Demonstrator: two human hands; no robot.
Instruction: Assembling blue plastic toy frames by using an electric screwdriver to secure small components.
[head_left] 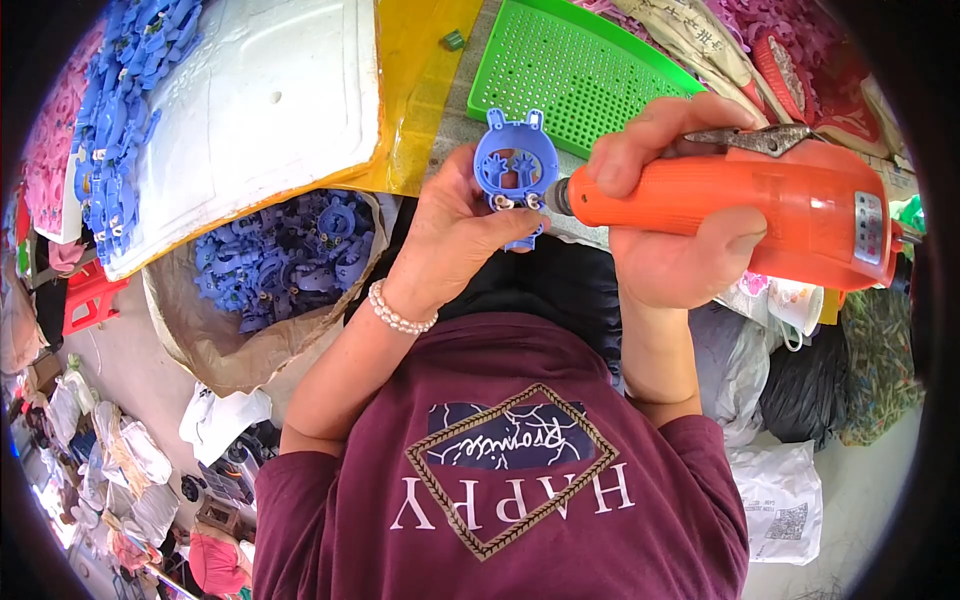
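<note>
My left hand (447, 228) is closed on a round blue plastic part (517, 133), which has a ring-shaped body, two small ear-like tabs and an open middle. The thumb presses near its lower rim, where small metal-coloured bits show. In my right hand (665, 262) lies an orange electric screwdriver (680, 195), held level with fingers and thumb around its body. Its dark nose points left and reaches the part's right edge by the left thumb; whether the bit touches a screw cannot be made out. A metal lever runs along the driver's top.
A green perforated tray (540, 60) with small dark pieces lies beyond the hands. On the left, a white foam board (290, 90) bears stacked blue parts (125, 120). Below it stands a sack (225, 360) of similar blue parts. A black bag (808, 385) sits at right.
</note>
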